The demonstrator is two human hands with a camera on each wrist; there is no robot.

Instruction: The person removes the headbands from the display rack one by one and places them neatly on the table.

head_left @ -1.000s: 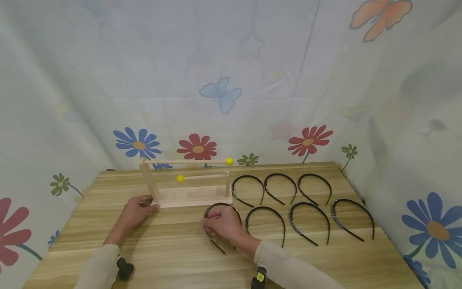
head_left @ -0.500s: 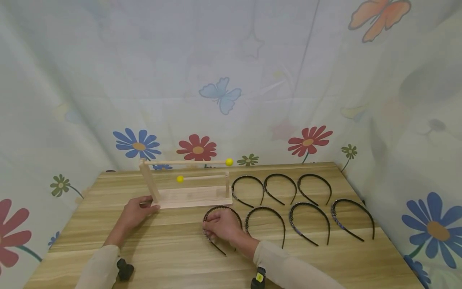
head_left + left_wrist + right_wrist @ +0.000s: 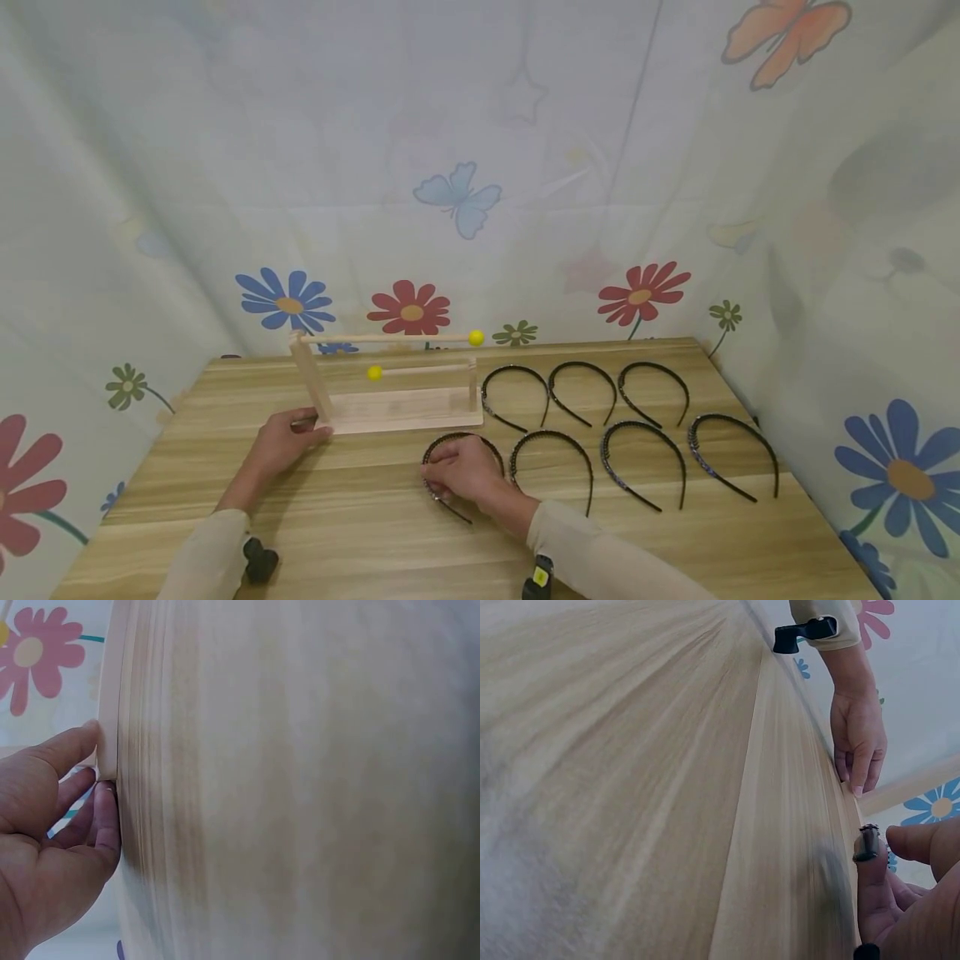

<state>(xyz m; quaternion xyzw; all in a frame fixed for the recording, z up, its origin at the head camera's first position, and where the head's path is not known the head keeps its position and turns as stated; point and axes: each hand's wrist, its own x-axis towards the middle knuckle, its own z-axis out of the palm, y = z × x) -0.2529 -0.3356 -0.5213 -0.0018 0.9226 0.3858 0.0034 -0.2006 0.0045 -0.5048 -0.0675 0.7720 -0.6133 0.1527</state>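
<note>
A light wooden rack [image 3: 405,410] stands at the back left of the table, with two horizontal rods tipped by yellow balls [image 3: 476,338]. My left hand [image 3: 281,446] grips the near left corner of its base; the left wrist view has the thumb and fingers at the end of the base board [image 3: 109,690]. In front of the rack, my right hand [image 3: 468,477] pinches a black headband [image 3: 455,511] by its left side, between thumb and fingers. Part of that headband is hidden behind the hand. In the right wrist view its dark, beaded end [image 3: 867,844] shows at the fingertips.
Several more black headbands lie in two rows to the right, the closest one [image 3: 591,475] just beside my right hand and others [image 3: 583,362] behind it. The wood-grain table [image 3: 360,533] meets a floral curtain [image 3: 525,250] at the back and sides.
The headband in my right hand has tilted slightly, its arch now a little lower in the head view and its near tip a little higher. My left hand and the rack keep their places.
</note>
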